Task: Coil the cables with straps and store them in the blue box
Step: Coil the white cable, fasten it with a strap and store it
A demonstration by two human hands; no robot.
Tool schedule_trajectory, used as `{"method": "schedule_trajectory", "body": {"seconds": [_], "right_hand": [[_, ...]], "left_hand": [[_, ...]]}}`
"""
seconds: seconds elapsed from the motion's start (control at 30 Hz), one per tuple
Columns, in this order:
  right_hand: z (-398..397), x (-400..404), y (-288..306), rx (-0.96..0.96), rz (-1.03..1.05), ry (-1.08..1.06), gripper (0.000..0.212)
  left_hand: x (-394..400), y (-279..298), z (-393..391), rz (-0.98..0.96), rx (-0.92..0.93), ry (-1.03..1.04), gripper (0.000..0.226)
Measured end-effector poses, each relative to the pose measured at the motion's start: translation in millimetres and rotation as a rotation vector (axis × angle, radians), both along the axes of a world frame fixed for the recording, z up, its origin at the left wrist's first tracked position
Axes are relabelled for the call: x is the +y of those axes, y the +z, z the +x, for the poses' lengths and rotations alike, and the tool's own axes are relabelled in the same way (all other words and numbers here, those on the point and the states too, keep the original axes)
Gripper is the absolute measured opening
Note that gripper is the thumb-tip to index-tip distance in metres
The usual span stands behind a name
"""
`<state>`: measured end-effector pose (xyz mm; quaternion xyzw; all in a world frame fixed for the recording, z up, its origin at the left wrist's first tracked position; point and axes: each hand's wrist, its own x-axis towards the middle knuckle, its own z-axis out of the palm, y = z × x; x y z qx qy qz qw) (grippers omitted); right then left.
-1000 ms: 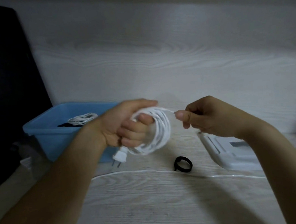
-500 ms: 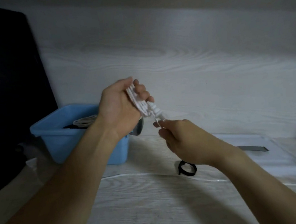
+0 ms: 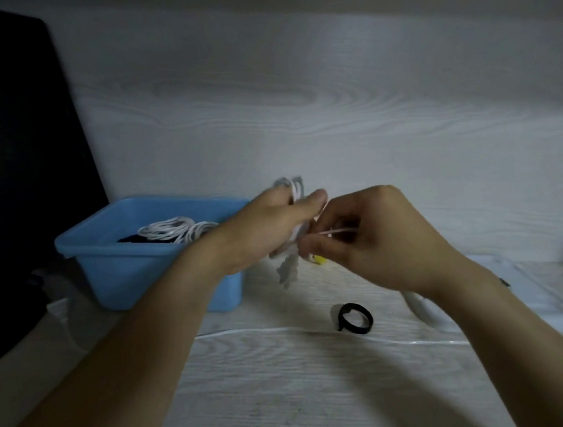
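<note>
My left hand (image 3: 271, 228) grips a coil of white cable (image 3: 290, 264), blurred, held up above the table just right of the blue box (image 3: 124, 276). My right hand (image 3: 371, 235) pinches the free strand of the same white cable close against the coil. A black strap (image 3: 354, 320) lies looped on the table below my hands. Inside the blue box lies another coiled white cable (image 3: 178, 230) on something black.
A loose white cable (image 3: 267, 331) runs across the wooden table in front of the strap. A white flat object (image 3: 535, 295) lies at the right behind my right forearm. A dark panel (image 3: 18, 170) stands at the left behind the box.
Both hands have come together and dropped lower; my right hand rose from under the coil to pinch the strand beside it. The coil has turned in my left hand.
</note>
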<state>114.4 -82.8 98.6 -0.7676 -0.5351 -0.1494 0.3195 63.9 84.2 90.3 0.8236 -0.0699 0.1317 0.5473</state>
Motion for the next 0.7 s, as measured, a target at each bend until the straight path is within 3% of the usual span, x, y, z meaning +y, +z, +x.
{"method": "schedule_trajectory", "body": {"seconds": [0.1,0.33,0.57,0.7], "right_hand": [[3,-5,3,0.050,0.089,-0.011,0.022],[18,-14,6,0.128,0.163,-0.013,0.026],[30,-20,5,0.187,0.216,0.036,0.023],[34,-17,1,0.204,0.223,0.000,0.026]], "left_hand": [[-7,2,-6,-0.016,0.201,-0.196,0.064],[-2,1,-10,-0.003,0.321,-0.198,0.059],[1,5,-10,-0.316,0.272,-0.232,0.045],[3,7,-7,-0.652,0.240,-0.314,0.044]]}}
